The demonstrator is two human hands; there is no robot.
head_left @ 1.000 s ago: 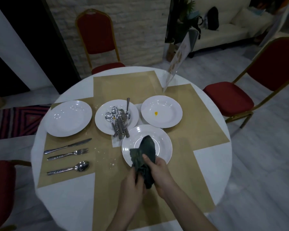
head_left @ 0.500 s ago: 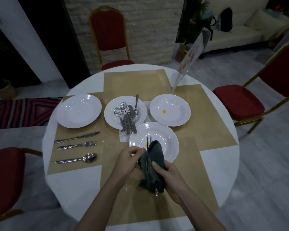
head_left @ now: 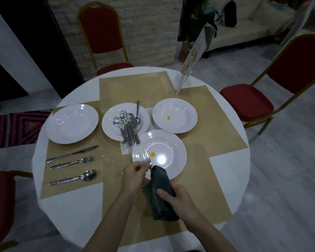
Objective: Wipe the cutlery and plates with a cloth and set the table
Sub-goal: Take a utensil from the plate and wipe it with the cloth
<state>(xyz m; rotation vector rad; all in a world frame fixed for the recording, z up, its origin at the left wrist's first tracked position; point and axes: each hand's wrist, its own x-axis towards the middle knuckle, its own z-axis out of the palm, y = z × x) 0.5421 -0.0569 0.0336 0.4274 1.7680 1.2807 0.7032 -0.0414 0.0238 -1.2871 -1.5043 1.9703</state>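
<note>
Fork half-wrapped in dark cloth

Steel fork (head_left: 147,161) tines poke from left hand (head_left: 133,176), pinched at its fingertips, over round glossy plate (head_left: 178,157) at six o'clock; right hand (head_left: 178,199) clenches limp, matte cloth (head_left: 160,193)

A dark green crumpled cloth (head_left: 161,192) wraps the handle of a silver metal fork (head_left: 147,161), whose tines stick out over a round white plate (head_left: 175,151) bearing a small yellow spot. Two more white plates flank a fourth holding piled silver cutlery (head_left: 129,126).

I stand in a dining room: round table (head_left: 49,211) with plates (head_left: 72,123), red banquet chairs (head_left: 102,28), cream sofa (head_left: 258,24) behind.
</note>
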